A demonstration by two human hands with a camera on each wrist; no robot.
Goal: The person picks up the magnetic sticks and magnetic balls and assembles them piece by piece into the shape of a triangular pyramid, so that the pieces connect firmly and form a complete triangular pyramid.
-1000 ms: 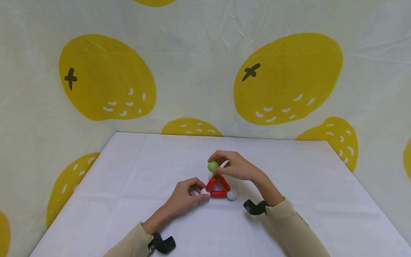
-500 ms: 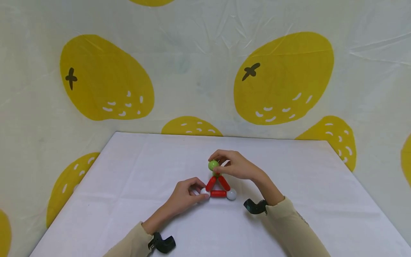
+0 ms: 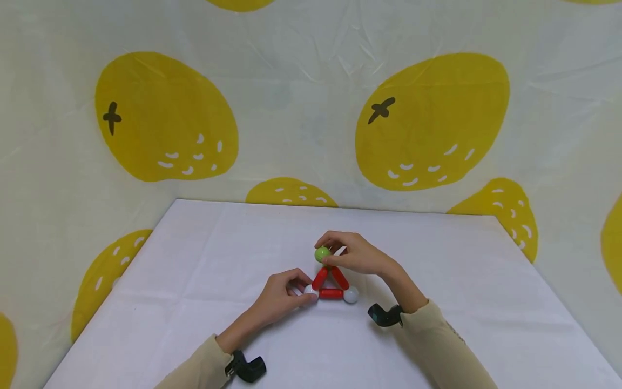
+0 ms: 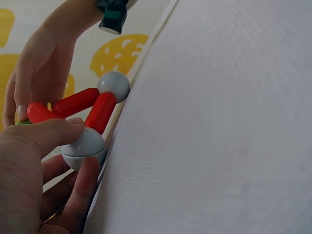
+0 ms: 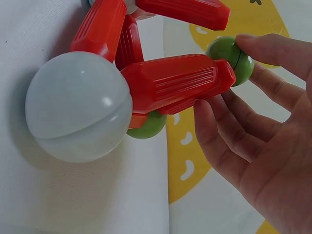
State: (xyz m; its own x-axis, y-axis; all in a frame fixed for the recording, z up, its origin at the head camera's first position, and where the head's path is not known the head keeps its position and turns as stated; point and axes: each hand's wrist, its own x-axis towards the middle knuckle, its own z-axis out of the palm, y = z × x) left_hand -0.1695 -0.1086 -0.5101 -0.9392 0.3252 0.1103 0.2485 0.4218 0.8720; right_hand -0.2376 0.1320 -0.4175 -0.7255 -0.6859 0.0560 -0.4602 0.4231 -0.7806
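Red rods [image 3: 331, 294] and balls form a small pyramid-like frame of magnetic building pieces on the white table. My left hand [image 3: 279, 296] pinches the left pale grey ball [image 4: 85, 146] between thumb and fingers. Another pale grey ball [image 3: 350, 294] sits at the near right corner. At the top, my right hand [image 3: 359, 254] holds a green ball [image 5: 231, 59] with its fingertips. A second green ball [image 5: 147, 126] lies lower at the far corner, mostly covered in the head view. In the right wrist view, one upper rod [image 5: 185, 12] has its end apart from the top ball.
White cloth covers the table [image 3: 233, 243]. Behind it hangs a pale curtain [image 3: 296, 108] printed with yellow fruit. Each wrist carries a black camera mount [image 3: 385, 315].
My right hand and the top green ball have dipped slightly, covering more of the lower green ball in the head view. The left hand stays at the left grey ball.
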